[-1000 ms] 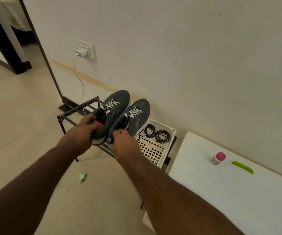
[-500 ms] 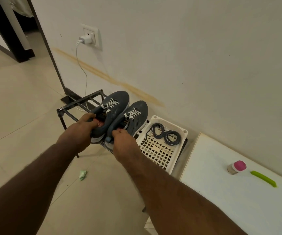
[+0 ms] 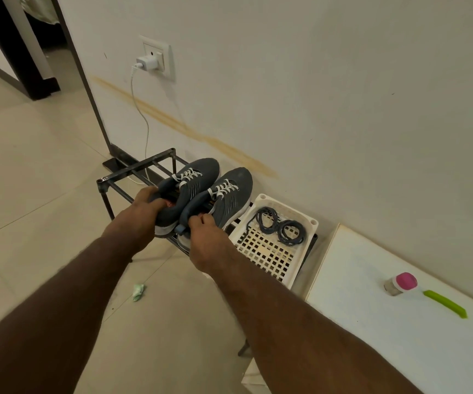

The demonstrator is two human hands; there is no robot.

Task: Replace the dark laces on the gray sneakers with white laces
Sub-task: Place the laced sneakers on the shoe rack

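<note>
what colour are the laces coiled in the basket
Dark navy-grey laces, in the white basket; head view.

The scene is seen from a single head-worn wide-angle view, directed forward and steeply down along both outstretched forearms. The left hand (image 3: 141,214) and right hand (image 3: 207,245) are framed near centre, at arm's length. The wall (image 3: 315,81) fills the upper frame; straight lines are bowed toward the edges.

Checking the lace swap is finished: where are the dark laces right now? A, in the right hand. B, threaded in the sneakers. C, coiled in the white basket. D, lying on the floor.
C: the dark laces lie coiled in the white basket; the sneakers show white laces.
</note>
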